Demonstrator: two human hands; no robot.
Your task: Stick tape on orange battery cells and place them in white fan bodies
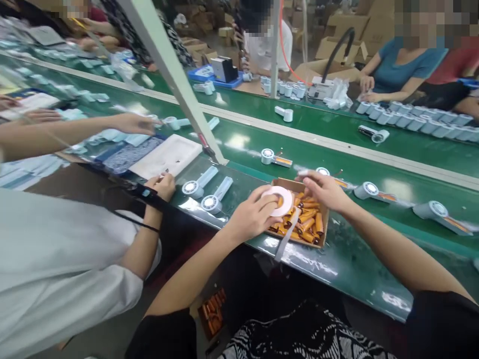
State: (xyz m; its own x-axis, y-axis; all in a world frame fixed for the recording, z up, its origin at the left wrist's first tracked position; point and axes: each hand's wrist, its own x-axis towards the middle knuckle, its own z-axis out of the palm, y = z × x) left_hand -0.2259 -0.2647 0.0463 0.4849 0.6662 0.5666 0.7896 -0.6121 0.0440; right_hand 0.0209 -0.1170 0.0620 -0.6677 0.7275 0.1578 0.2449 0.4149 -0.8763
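Note:
My left hand [254, 214] is closed around a roll of white tape [286, 199], fingers hooked through its core. A loose grey-white strip [287, 237] hangs from near the roll over the table's front edge. Under both hands sits a shallow cardboard box [324, 234] full of orange-wrapped cylindrical batteries [307, 224]. At the box's far right corner is my right hand [327, 192], its fingers drawn together. Something small and whitish shows at its fingertips, too small to name. Just beyond it lies a pale blue handheld fan part [322, 171], partly hidden by the hand.
Similar fan parts [369, 189] with orange batteries in their handles lie along the green conveyor [239, 142]. Two more [212, 203] rest left of the box. A co-worker's hand [162, 187] is beside a white board [168, 154]. A slanted metal post [175, 75] rises nearby.

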